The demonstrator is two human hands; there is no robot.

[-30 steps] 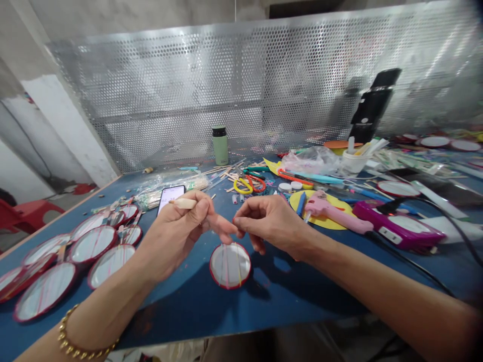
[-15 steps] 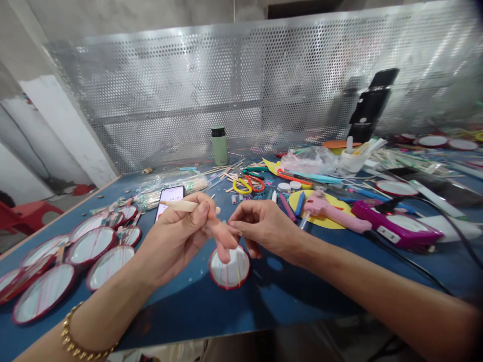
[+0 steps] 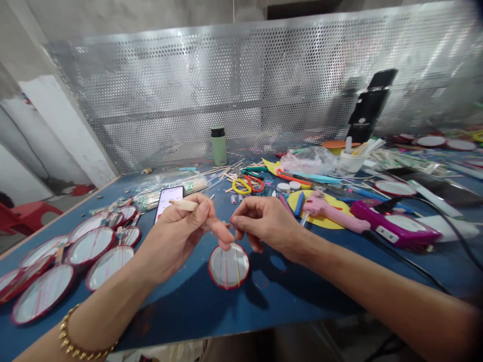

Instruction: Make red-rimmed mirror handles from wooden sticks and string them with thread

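Observation:
My left hand (image 3: pixel 181 229) grips a wooden craft stick (image 3: pixel 183 204) between thumb and fingers, its index finger stretched down toward a small round white disc with a red rim (image 3: pixel 228 265) lying on the blue table (image 3: pixel 264 301). Thin coloured strings run across the disc. My right hand (image 3: pixel 264 221) hovers just above and right of the disc, fingers pinched on something small that I cannot make out, touching the left index finger.
Several finished red-rimmed discs (image 3: pixel 90 245) lie at the left. A phone (image 3: pixel 168 200) lies behind my left hand. Pink glue gun (image 3: pixel 332 211), purple glue gun (image 3: pixel 396 226) with cable, scissors (image 3: pixel 247 183), a green bottle (image 3: pixel 219 146) and craft clutter fill the back right.
My left index finger dipped toward the disc and has lifted slightly; my right hand has stayed pinched against it, shifting a little. The disc has not moved.

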